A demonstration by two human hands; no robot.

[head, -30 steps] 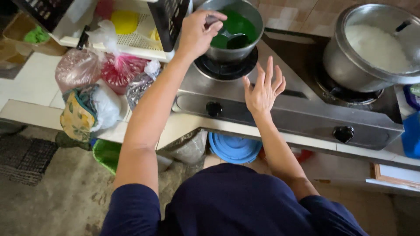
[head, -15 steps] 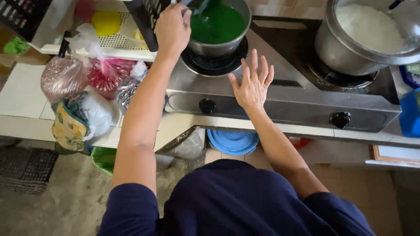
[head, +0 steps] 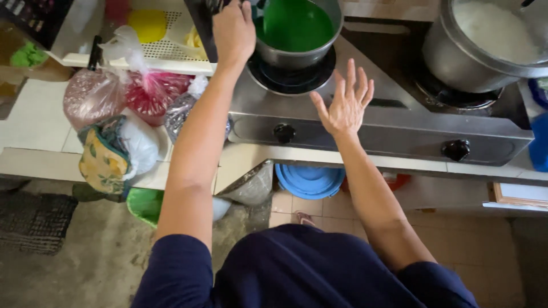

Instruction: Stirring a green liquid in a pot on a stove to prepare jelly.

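Plainly, the scene read as follows.
Left hand: the left hand (head: 233, 29) was closed around something dark at the rim of the small pot (head: 297, 34); what it gripped was mostly cut off, so I cannot tell the tool.
Right hand: the right hand (head: 344, 104) hung empty, fingers spread wide, above the front of the stove (head: 377, 122), touching nothing.
Pot: it sat on the left burner, full of green liquid (head: 295, 24).
Risk, spill: the liquid stood high, so a hard stir could probably slop it over the rim.
Risk, burn: the open palm was near hot metal and could likely be scalded.
Risk, bags: the plastic bags (head: 123, 108) lay just beside the stove and might soften.
Counts: two pots, the large pot (head: 485, 43) holding white contents; two knobs (head: 283, 133); about four bags; one blue lid (head: 309, 179).
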